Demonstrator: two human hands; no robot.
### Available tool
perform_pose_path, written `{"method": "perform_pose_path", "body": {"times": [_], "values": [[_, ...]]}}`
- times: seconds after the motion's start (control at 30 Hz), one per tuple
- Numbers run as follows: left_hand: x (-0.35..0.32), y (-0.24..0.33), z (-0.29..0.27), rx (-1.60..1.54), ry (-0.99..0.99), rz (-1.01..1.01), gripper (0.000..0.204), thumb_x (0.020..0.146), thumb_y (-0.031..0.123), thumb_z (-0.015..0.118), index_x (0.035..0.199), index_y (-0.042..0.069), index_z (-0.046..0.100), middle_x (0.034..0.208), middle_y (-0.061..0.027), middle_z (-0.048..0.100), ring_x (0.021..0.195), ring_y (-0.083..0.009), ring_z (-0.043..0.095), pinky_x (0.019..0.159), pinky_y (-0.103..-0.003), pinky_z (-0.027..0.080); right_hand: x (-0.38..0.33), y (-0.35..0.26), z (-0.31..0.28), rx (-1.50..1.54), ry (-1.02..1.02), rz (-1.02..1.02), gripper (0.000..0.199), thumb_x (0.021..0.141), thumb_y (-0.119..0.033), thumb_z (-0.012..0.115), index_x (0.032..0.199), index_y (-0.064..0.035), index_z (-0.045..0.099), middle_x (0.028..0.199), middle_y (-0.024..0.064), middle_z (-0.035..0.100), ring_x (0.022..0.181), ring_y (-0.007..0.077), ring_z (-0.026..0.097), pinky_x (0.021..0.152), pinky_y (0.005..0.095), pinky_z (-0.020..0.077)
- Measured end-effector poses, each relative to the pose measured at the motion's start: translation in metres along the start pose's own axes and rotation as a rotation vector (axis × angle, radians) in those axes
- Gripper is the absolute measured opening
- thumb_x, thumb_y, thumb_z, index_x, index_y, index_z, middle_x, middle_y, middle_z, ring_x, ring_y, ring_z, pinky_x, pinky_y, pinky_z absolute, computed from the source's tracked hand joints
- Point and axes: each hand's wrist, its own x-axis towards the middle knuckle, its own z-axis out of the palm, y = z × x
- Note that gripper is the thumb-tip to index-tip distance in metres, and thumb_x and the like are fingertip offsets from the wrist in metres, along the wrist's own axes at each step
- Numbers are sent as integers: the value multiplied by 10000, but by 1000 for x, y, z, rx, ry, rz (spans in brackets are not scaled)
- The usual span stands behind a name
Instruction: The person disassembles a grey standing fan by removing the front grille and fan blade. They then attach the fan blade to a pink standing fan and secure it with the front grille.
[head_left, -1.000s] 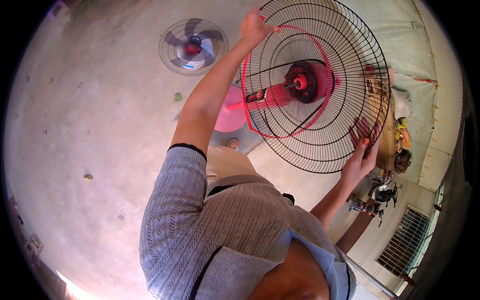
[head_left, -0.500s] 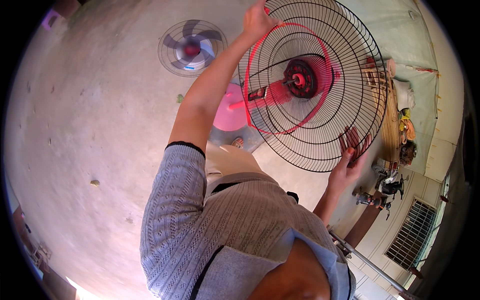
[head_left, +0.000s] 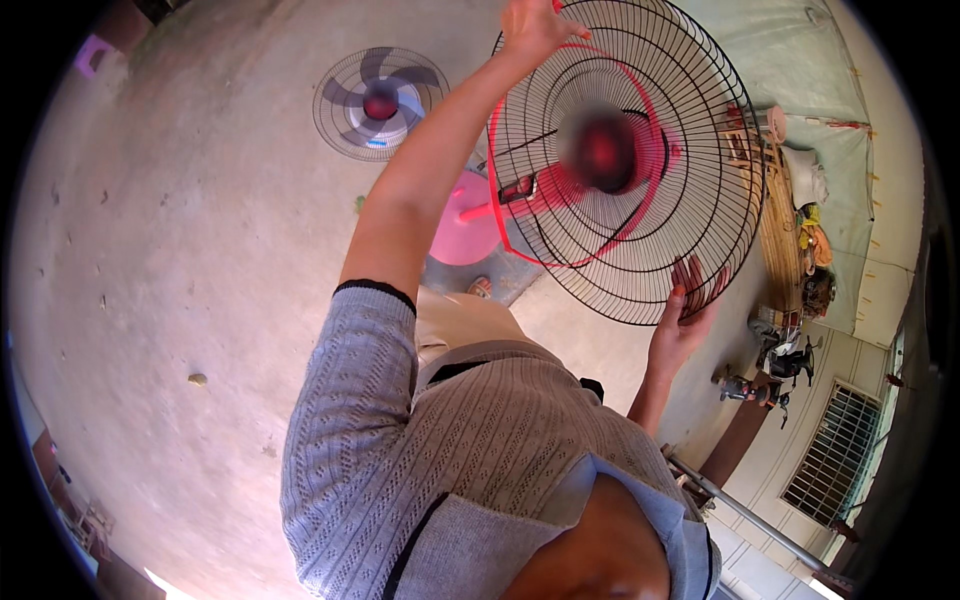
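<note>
A large round black wire fan grille [head_left: 690, 205] is held up between my hands, in front of a pink standing fan. My left hand [head_left: 540, 32] grips its upper left rim, with the fingertips partly cut off by the top edge. At the lower right rim, my right hand [head_left: 688, 325] has its thumb on the near side and its fingers behind the wires. Through the wires show the fan's blurred dark-and-red motor hub [head_left: 605, 150] and a thin red hoop [head_left: 497, 190]. Below stands the round pink base [head_left: 468, 225].
On the concrete floor beyond my left forearm lies another wire grille with grey fan blades [head_left: 380, 103]. To the right are stacked wooden poles [head_left: 778, 230], a white sack [head_left: 805, 175], a motorbike [head_left: 785, 365] and a metal rail [head_left: 730, 500]. A barred window [head_left: 832, 452] is in the wall.
The grille has shifted slightly up and left against the fan, and its centre is now blurred over the hub. My right hand has risen a little with the rim; both hands keep hold.
</note>
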Motion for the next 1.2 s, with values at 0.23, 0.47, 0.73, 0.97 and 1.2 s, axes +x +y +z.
{"method": "perform_pose_path", "body": {"times": [0.23,0.47,0.73,0.97,1.2], "values": [[1,2,10,-84,109,195,668,599,117,831,1179,34,511,826,-165,578,715,-381,557,658,-469,467,42,-56,14,-180,49,-130,638,921,-74,573,1461,-4,241,1336,251,481,1237,289,493,1040,377,367],[-16,8,2,-92,201,209,554,700,188,770,1168,-2,543,910,-170,625,819,-355,606,751,-432,499,68,-53,16,-228,21,-79,474,924,57,444,1391,11,379,1234,172,589,1148,244,574,972,337,434],[-98,114,-52,285,-620,-124,378,743,359,739,854,10,646,836,-154,671,824,-341,651,705,-428,507,58,-59,26,-400,55,-221,448,916,92,422,1351,-17,439,1107,160,653,1056,244,637,898,321,479],[-116,111,-23,551,-882,0,426,728,401,742,868,6,667,825,-186,663,842,-359,655,718,-428,514,56,-67,34,-422,93,-232,461,906,66,468,1353,-45,449,1180,200,620,1102,293,615,873,360,498],[-107,83,1,333,-843,25,371,731,352,740,769,-11,668,777,-202,664,797,-394,648,721,-460,511,63,-74,40,-543,285,-265,564,811,66,597,1350,-19,455,1140,239,613,964,382,633,778,414,518]]}}
